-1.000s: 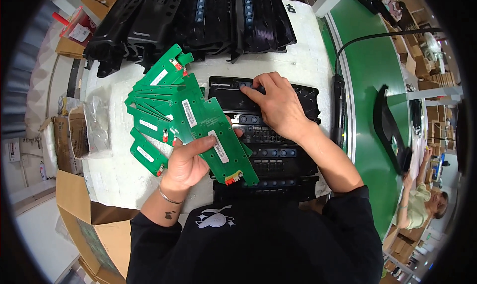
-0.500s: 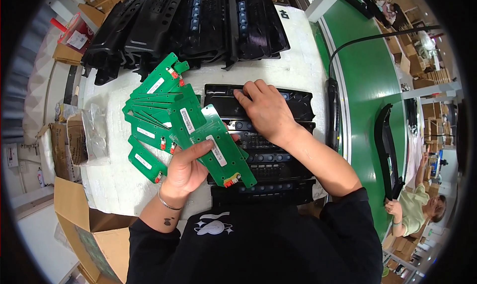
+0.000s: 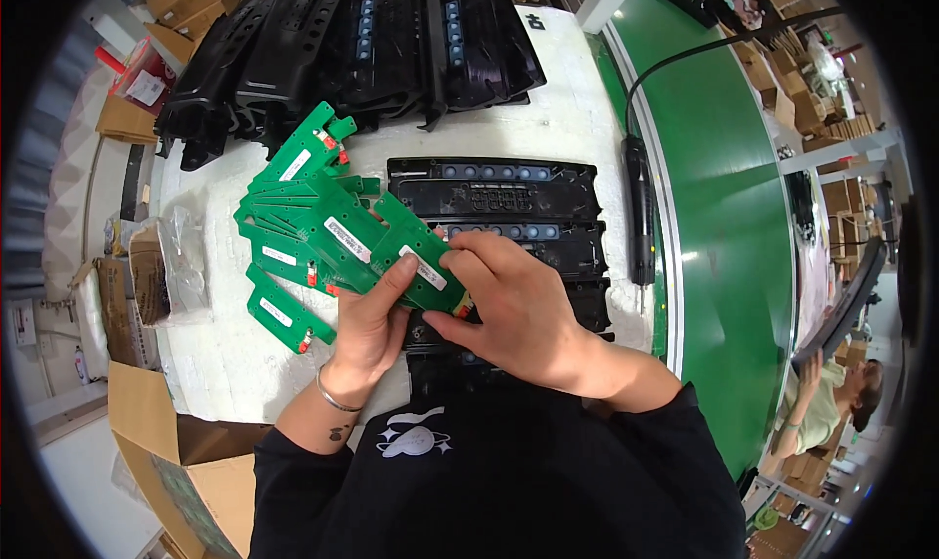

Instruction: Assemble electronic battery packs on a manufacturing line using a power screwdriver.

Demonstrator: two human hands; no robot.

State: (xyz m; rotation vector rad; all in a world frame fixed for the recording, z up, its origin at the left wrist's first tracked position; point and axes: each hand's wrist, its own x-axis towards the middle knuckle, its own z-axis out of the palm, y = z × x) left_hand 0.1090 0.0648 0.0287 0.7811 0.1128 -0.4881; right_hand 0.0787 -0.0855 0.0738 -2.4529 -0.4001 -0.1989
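Note:
My left hand (image 3: 368,329) holds a small stack of green circuit boards (image 3: 396,224) with white labels, its thumb pressed on the top one. My right hand (image 3: 523,310) has come over the near right end of that top board, thumb and fingers closed on its edge by a red-and-yellow connector. More green circuit boards (image 3: 284,258) lie fanned out on the white foam surface just beyond my left hand. Under and past my right hand is a row of black plastic housings (image 3: 548,199) with bluish round inserts; my hand hides part of them.
Large black plastic housings (image 3: 293,60) are stacked at the far side. A black powered screwdriver (image 3: 639,207) with a cable lies at the right, beside a green conveyor belt (image 3: 709,266). An open cardboard box (image 3: 147,412) stands near left. A co-worker (image 3: 827,402) holds a black strip at right.
My right hand has moved from the farthest housing in the row back toward me, onto the top circuit board. The co-worker has lifted the black strip off the belt.

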